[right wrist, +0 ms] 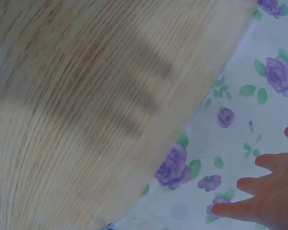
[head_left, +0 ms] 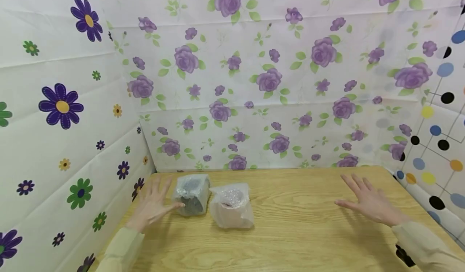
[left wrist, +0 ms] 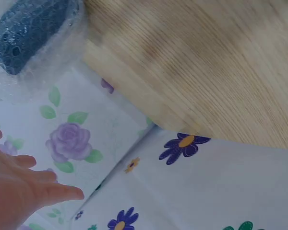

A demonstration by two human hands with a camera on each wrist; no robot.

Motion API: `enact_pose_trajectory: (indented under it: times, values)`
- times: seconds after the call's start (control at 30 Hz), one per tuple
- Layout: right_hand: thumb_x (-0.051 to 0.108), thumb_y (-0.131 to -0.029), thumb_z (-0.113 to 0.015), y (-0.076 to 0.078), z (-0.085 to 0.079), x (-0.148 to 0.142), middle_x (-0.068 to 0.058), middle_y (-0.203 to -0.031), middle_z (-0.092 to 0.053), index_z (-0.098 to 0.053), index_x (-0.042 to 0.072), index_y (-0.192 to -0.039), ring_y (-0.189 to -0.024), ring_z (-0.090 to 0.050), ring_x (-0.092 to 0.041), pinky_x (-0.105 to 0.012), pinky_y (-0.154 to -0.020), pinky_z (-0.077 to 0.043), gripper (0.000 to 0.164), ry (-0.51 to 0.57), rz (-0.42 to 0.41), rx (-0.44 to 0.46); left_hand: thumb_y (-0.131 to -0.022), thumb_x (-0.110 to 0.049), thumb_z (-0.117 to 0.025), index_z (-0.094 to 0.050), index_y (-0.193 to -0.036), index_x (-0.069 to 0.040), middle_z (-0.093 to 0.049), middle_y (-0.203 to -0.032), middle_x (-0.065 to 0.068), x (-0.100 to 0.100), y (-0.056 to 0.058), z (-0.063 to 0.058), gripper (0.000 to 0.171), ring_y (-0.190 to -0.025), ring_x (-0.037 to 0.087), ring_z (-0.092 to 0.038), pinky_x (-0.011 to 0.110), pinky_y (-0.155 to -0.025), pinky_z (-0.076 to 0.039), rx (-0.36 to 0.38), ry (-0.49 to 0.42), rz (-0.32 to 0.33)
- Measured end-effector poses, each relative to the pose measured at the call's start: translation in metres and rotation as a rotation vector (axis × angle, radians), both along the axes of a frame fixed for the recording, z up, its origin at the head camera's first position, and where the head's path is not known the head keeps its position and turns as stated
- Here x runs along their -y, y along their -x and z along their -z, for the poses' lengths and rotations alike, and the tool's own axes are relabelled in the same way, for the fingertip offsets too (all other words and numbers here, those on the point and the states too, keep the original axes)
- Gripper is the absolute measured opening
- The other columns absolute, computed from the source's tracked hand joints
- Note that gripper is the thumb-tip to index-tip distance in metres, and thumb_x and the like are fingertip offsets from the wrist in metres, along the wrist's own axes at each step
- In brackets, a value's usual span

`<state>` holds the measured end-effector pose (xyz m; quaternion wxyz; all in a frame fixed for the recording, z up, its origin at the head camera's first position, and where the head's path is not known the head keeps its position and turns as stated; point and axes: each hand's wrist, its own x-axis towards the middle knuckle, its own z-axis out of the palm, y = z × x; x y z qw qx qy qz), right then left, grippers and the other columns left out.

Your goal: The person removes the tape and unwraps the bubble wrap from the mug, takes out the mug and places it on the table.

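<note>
Dark package (head_left: 191,195) in bubble wrap sat just right of the left hand (head_left: 154,203), on the table (head_left: 290,207). Pale package (head_left: 232,215), also wrapped, sat on the dark one's other side, a bit nearer the person. Packages side by side; couldn't tell if the wraps touched. Wrap blurred what was inside both.

Left hand: fingers straight and spread, thumb pointing at the dark package. Thumb tip overlapped it in the head view, but the left wrist view had a gap between hand and wrap. Right hand (head_left: 374,201): fingers and thumb spread too, held over the right part of the table, well apart from both packages and from the left hand.

In the way: the pale package stood between the dark one and the right hand; the dark one stood between the left hand and the pale one.

Around: small black thing (head_left: 403,256) by the right sleeve (head_left: 425,243), too cut off to identify. Rose-print cloth (head_left: 250,82) hung beyond both hands, daisy-print cloth (head_left: 36,151) left of the left hand, dotted cloth (head_left: 439,163) right of the right hand. Hand shadows fell on the wood.
</note>
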<state>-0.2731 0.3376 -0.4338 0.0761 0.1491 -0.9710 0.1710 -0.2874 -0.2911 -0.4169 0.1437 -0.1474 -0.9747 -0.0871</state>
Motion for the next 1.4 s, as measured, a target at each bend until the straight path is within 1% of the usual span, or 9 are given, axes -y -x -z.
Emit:
enact_pose_trajectory:
  times: [0.17, 0.33, 0.43, 0.57, 0.67, 0.93, 1.1, 1.2, 1.4]
  values:
    - [0.05, -0.084, -0.057, 0.001, -0.005, 0.007, -0.031, -0.14, -0.015, -0.008, 0.015, -0.146, -0.118, -0.018, -0.056, -0.07, -0.082, -0.019, 0.086, 0.056, -0.047, -0.006, -0.079, -0.06, -0.055, -0.017, -0.145, -0.011, -0.005, -0.141, 0.031, -0.012, 0.002, -0.003, 0.09, -0.125, 0.051, -0.006, 0.07, -0.089, -0.009, 0.021, -0.06, 0.036]
    - [0.049, -0.083, -0.059, 0.001, -0.009, 0.016, -0.029, -0.14, -0.018, -0.011, 0.015, -0.146, -0.118, -0.022, -0.053, -0.07, -0.08, -0.024, 0.086, 0.117, -0.064, 0.012, -0.078, -0.058, -0.058, -0.015, -0.146, -0.016, -0.013, -0.139, 0.032, -0.023, 0.007, -0.006, 0.091, -0.123, 0.052, -0.013, 0.068, -0.088, -0.019, -0.031, -0.091, 0.09]
    - [0.049, -0.082, -0.06, 0.002, -0.008, 0.02, -0.027, -0.14, -0.019, -0.014, 0.014, -0.146, -0.119, -0.024, -0.052, -0.069, -0.08, -0.026, 0.086, 0.154, -0.068, 0.012, -0.077, -0.055, -0.061, -0.015, -0.146, -0.02, -0.013, -0.141, 0.028, -0.03, 0.006, -0.008, 0.09, -0.124, 0.05, -0.014, 0.068, -0.086, -0.023, -0.021, -0.154, 0.134]
    - [0.048, -0.082, -0.062, 0.003, -0.007, 0.027, -0.027, -0.139, -0.022, -0.016, 0.015, -0.145, -0.118, -0.026, -0.05, -0.068, -0.079, -0.029, 0.085, 0.217, -0.077, 0.015, -0.079, -0.05, -0.063, -0.021, -0.145, -0.015, -0.014, -0.143, 0.023, -0.04, 0.004, -0.011, 0.085, -0.125, 0.046, -0.013, 0.066, -0.086, -0.027, -0.002, -0.225, 0.212]
    - [0.047, -0.082, -0.061, 0.004, -0.006, 0.03, -0.025, -0.137, -0.026, -0.017, 0.018, -0.145, -0.116, -0.032, -0.047, -0.063, -0.078, -0.035, 0.082, 0.264, -0.085, 0.019, -0.079, -0.045, -0.065, -0.028, -0.142, -0.009, -0.018, -0.142, 0.022, -0.047, 0.004, -0.012, 0.081, -0.125, 0.045, -0.016, 0.063, -0.088, -0.027, -0.019, -0.233, 0.27]
    - [0.045, -0.081, -0.063, 0.008, -0.004, 0.037, -0.02, -0.137, -0.029, -0.024, 0.015, -0.143, -0.11, -0.042, -0.04, -0.052, -0.08, -0.043, 0.079, 0.364, -0.108, 0.038, -0.074, -0.028, -0.073, -0.036, -0.137, -0.003, -0.032, -0.134, 0.019, -0.063, 0.005, -0.013, 0.078, -0.12, 0.039, -0.031, 0.055, -0.088, -0.035, -0.143, -0.235, 0.409]
    - [0.043, -0.082, -0.063, 0.009, -0.005, 0.044, -0.018, -0.134, -0.036, -0.031, 0.012, -0.14, -0.107, -0.046, -0.039, -0.047, -0.077, -0.047, 0.074, 0.422, -0.126, 0.051, -0.07, -0.024, -0.076, -0.042, -0.132, 0.0, -0.044, -0.125, 0.017, -0.071, 0.007, -0.01, 0.075, -0.11, 0.034, -0.044, 0.048, -0.082, -0.042, -0.209, -0.276, 0.449]
    - [0.042, -0.082, -0.063, 0.009, -0.004, 0.049, -0.018, -0.131, -0.039, -0.033, 0.014, -0.139, -0.105, -0.049, -0.037, -0.045, -0.074, -0.048, 0.07, 0.446, -0.13, 0.058, -0.069, -0.021, -0.077, -0.044, -0.129, 0.001, -0.047, -0.119, 0.017, -0.076, 0.007, -0.007, 0.072, -0.104, 0.034, -0.048, 0.043, -0.079, -0.046, -0.192, -0.343, 0.462]
    - [0.036, -0.083, -0.065, 0.01, 0.001, 0.06, -0.017, -0.125, -0.046, -0.036, 0.016, -0.138, -0.099, -0.054, -0.033, -0.042, -0.07, -0.05, 0.065, 0.494, -0.162, 0.04, -0.069, -0.012, -0.077, -0.045, -0.127, 0.003, -0.047, -0.115, 0.018, -0.086, 0.004, -0.001, 0.067, -0.1, 0.037, -0.049, 0.038, -0.074, -0.049, -0.107, -0.476, 0.483]
